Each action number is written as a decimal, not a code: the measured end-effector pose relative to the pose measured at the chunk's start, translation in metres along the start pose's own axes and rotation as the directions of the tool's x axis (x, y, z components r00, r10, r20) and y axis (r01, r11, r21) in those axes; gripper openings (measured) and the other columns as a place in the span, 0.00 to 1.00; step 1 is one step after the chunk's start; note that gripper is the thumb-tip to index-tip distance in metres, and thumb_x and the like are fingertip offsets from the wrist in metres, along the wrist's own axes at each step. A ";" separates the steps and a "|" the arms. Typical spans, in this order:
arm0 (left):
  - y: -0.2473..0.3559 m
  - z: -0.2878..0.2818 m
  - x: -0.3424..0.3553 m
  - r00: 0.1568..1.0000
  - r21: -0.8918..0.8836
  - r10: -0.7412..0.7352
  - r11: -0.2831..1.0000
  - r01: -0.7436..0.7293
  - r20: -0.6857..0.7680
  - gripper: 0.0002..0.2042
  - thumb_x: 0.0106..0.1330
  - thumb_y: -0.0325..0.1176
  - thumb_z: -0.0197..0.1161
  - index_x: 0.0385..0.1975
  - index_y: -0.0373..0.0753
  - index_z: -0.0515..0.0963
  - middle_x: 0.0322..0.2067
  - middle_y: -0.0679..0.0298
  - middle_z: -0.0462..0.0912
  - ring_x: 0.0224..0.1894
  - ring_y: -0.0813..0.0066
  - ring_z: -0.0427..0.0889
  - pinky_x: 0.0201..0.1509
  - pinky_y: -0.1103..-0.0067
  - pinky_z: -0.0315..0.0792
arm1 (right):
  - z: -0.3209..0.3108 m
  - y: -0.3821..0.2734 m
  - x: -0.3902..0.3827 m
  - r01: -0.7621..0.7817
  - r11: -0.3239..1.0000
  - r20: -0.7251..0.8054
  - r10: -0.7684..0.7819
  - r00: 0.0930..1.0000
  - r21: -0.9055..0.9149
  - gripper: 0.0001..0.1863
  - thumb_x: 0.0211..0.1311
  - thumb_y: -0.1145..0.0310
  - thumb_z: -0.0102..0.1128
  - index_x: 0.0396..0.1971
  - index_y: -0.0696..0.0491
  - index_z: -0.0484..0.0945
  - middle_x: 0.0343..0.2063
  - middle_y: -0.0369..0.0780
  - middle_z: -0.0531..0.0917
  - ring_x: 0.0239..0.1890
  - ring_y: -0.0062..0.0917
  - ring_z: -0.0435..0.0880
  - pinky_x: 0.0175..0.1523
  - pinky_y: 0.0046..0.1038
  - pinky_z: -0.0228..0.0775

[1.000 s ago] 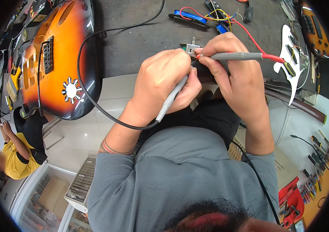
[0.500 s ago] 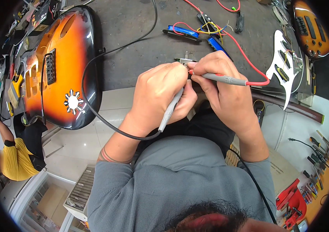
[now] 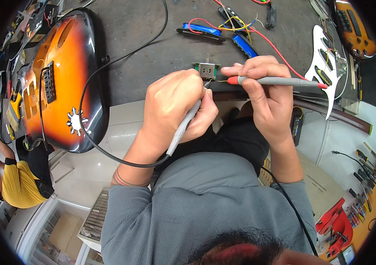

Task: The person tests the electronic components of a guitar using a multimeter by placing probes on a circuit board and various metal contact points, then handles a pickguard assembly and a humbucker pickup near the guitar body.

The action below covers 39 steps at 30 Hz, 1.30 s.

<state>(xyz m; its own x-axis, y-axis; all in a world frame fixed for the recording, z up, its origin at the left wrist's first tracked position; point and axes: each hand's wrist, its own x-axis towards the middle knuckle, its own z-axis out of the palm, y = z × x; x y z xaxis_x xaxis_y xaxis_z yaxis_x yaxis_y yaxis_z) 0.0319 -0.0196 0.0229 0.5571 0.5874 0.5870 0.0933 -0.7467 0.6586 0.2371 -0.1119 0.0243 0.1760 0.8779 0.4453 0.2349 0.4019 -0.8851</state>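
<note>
A small metal-and-green switch-like part [image 3: 206,70] lies near the front edge of the workbench, beyond my hands. My left hand [image 3: 174,104] is closed around a grey test probe [image 3: 180,131] with a black cable, its dark tip reaching the part's near edge. From the right, my right hand [image 3: 269,88] pinches a second grey test probe [image 3: 280,81] with a red collar and red lead, held almost level. Its thin metal tip points left at the same near edge. Whether either tip actually touches a contact is too small to tell.
A sunburst guitar body [image 3: 66,84] lies at the left, crossed by the black cable. Blue-sided pickups [image 3: 202,30] with loose wires lie beyond the part. A white pickguard [image 3: 319,66] and another guitar body [image 3: 355,28] are right. A person in yellow [image 3: 24,181] is far left.
My right hand has moved right and its probe has levelled, uncovering more of the switch-like part. My left hand has shifted slightly left. The bench scene sits a little further left in view.
</note>
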 end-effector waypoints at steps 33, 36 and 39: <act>-0.017 -0.013 -0.004 0.999 -0.190 -0.031 0.981 0.030 -0.005 0.09 0.63 0.15 0.68 0.31 0.32 0.72 0.22 0.58 0.79 0.22 0.78 0.71 0.26 0.79 0.61 | 0.019 0.015 -0.004 0.165 0.986 -0.046 -0.163 0.986 0.031 0.12 0.82 0.69 0.66 0.55 0.58 0.75 0.47 0.45 0.79 0.49 0.36 0.93 0.54 0.35 0.89; -0.018 -0.013 -0.004 1.000 -0.181 0.006 0.983 -0.009 -0.020 0.10 0.62 0.14 0.68 0.31 0.32 0.72 0.22 0.58 0.79 0.22 0.77 0.72 0.26 0.79 0.63 | 0.018 0.015 -0.005 0.155 0.988 -0.036 -0.155 0.987 0.011 0.13 0.81 0.69 0.67 0.55 0.57 0.75 0.47 0.45 0.79 0.49 0.36 0.93 0.54 0.35 0.89; -0.017 -0.012 -0.003 1.000 -0.177 0.011 0.984 -0.014 -0.018 0.10 0.62 0.14 0.68 0.31 0.32 0.72 0.22 0.57 0.79 0.22 0.76 0.72 0.26 0.79 0.63 | 0.017 0.014 -0.004 0.152 0.988 -0.021 -0.152 0.988 -0.011 0.12 0.81 0.70 0.67 0.55 0.57 0.76 0.47 0.45 0.79 0.49 0.35 0.92 0.54 0.35 0.89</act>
<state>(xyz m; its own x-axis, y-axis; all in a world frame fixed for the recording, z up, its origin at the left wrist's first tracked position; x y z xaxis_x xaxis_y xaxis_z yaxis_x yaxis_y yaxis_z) 0.0184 -0.0046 0.0154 0.5432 0.5849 0.6024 -0.0622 -0.6874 0.7236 0.2233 -0.1055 0.0073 0.1582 0.8009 0.5775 0.2695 0.5277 -0.8056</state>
